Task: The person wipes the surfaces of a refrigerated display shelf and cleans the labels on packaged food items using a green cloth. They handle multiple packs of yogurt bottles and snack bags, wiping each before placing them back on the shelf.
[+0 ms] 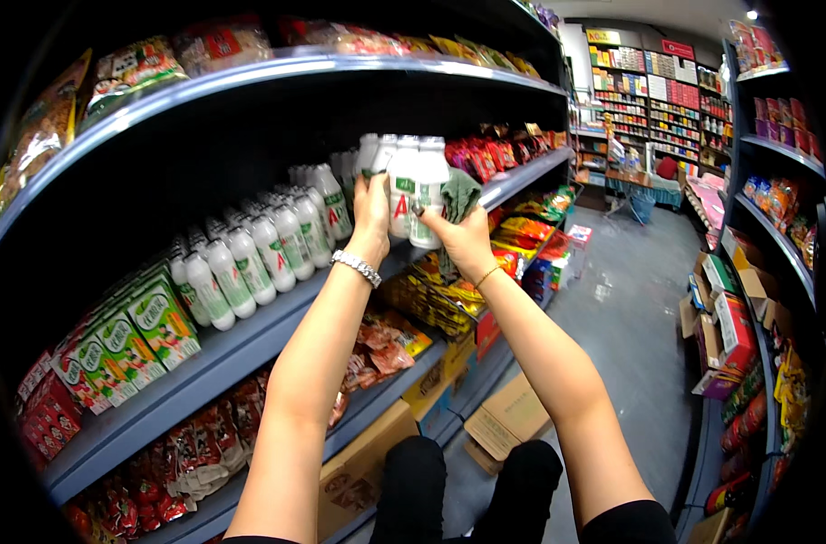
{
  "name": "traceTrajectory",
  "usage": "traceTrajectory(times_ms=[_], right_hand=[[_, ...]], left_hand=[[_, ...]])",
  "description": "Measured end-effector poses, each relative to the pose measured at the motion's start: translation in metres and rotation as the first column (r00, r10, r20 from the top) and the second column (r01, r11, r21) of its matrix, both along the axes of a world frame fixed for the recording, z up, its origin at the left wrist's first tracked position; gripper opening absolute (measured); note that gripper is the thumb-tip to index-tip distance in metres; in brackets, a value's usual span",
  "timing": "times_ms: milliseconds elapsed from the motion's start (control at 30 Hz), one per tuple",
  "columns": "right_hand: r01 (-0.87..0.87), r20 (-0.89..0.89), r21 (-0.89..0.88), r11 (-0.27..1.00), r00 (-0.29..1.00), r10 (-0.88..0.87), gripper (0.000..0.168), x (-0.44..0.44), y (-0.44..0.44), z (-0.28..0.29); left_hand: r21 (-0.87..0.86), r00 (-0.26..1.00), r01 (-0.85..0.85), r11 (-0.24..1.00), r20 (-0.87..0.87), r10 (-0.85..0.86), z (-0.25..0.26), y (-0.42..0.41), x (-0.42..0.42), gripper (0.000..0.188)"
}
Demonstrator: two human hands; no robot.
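Several white plastic bottles (420,180) with green-and-red labels are held together between my two hands, above the edge of the middle shelf. My left hand (371,207) grips the group at its left side. My right hand (459,231) presses its right side and also holds a dark green cloth (462,190), which hangs down beside the bottles. Left of my hands, rows of similar white bottles (253,262) stand upright on the shelf. Green drink cartons (156,319) are lined up farther left. Behind the held group, more bottles are partly hidden.
The metal shelf edge (270,316) runs diagonally below my hands. Red snack packets (481,156) lie to the right on the same shelf. Bagged snacks fill the lower shelves. A flattened cardboard box (508,418) lies on the floor by my knees. Open cartons (732,326) stand across the aisle.
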State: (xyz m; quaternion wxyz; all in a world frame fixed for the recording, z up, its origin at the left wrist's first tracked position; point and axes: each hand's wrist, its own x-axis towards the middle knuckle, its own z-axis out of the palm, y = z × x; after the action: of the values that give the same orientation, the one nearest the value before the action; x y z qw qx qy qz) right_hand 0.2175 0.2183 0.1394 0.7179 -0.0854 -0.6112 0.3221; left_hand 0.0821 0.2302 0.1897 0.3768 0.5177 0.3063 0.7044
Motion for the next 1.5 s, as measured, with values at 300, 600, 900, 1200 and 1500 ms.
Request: traceTrajectory(times_ms=[300,600,900,1200,1500], right_hand=[[0.040,0.146,-0.068,0.997,0.989,-0.030,0.052,-0.017,0.048,-0.019],[0.420,0.387,-0.083,0.904,0.849,-0.359,0.049,-0.055,0.066,-0.003],[0.236,0.020,-0.156,0.959,0.972,-0.236,0.028,-0.016,0.019,-0.028],[0.175,-0.098,-0.207,0.963,0.975,-0.199,0.030,0.085,-0.100,-0.049],[0.061,-0.283,-0.403,0.913,0.940,-0.188,0.032,0.166,-0.126,-0.082]], left_hand=[[-0.210,0.938,-0.140,0.968,-0.340,0.062,0.014,0.004,-0.021,0.052],[0.581,0.285,-0.267,0.769,-0.714,0.639,0.017,0.020,-0.029,0.034],[0.684,-0.330,-0.317,0.657,-0.729,0.599,0.037,0.056,-0.057,0.031],[0.871,-0.642,-0.354,0.342,-0.492,0.588,0.035,0.095,-0.069,0.031],[0.813,-0.194,-0.050,0.580,-0.578,0.793,-0.028,0.027,0.050,0.031]])
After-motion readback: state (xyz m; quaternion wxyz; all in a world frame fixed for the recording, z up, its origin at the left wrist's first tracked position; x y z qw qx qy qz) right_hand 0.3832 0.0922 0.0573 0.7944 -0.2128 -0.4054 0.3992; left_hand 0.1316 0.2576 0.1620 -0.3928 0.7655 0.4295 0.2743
